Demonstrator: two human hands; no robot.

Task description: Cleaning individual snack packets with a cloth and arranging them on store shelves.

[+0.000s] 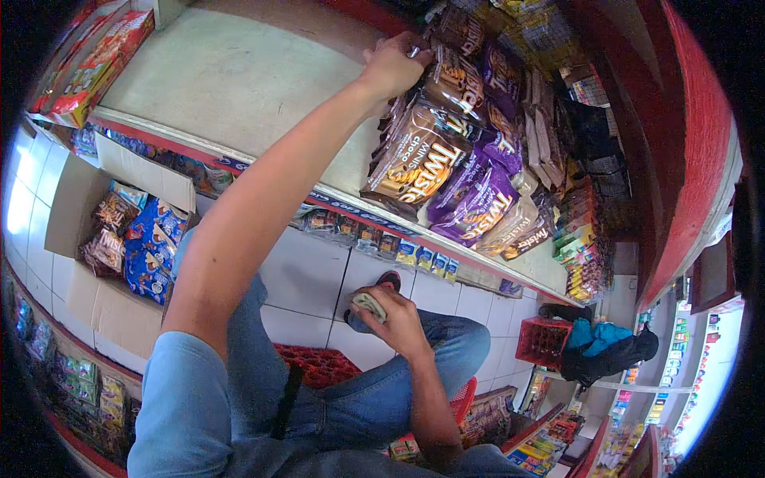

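Note:
My left hand [397, 66], with a ring on one finger, reaches over the shelf to the back of a row of brown Twister choco snack packs [412, 161]. Its fingers touch the packs near the rear; whether they grip one is hidden. Purple Twister packs [478, 200] stand in the row beside, followed by light brown ones [514, 224]. Low over my bent leg, my right hand [394, 322] is closed around a folded pale cloth [369, 306].
Bare white shelf board [239, 77] extends left of the packs to red boxes [101, 71]. An open cardboard box [119, 316] with snack packs is on the tiled floor at left. Small packets hang below the shelf edge. A red crate [541, 340] stands at right.

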